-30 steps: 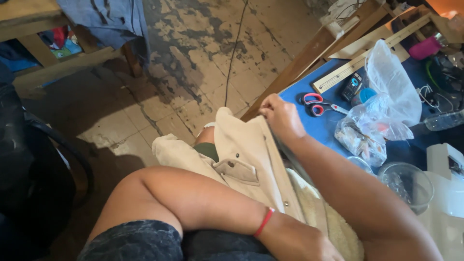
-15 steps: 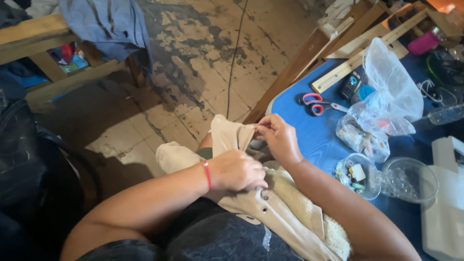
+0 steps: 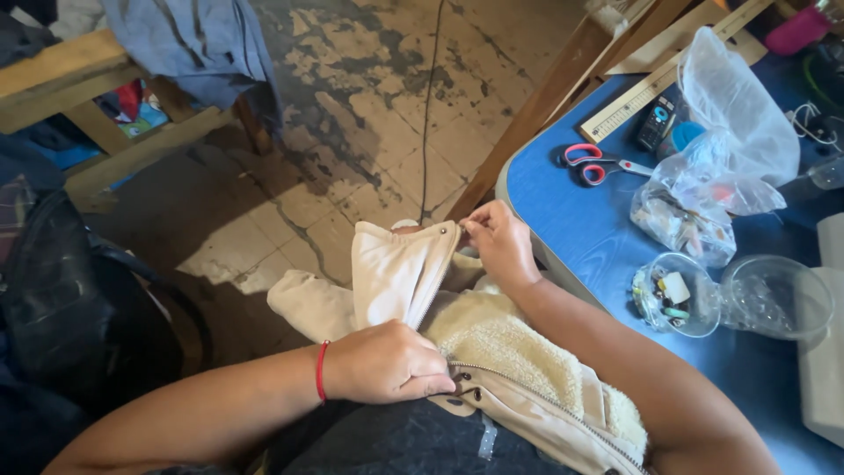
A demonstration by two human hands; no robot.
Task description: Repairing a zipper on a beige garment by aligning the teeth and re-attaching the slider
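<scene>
A beige jacket with a fleecy cream lining and a zipper lies across my lap. My left hand, with a red thread band at the wrist, is closed on the jacket's front edge near the dark snap buttons. My right hand pinches the top corner of the jacket's opened flap, holding it stretched out by the table's edge.
A blue table at right carries red-handled scissors, a wooden ruler, a clear plastic bag of small items and two glass bowls. A cable runs over the cracked floor. A wooden bench with blue cloth stands at left.
My left hand came forward from my lap and gripped the jacket's lower front. The flap has been pulled open, showing the fleece lining, with my right hand holding its top corner.
</scene>
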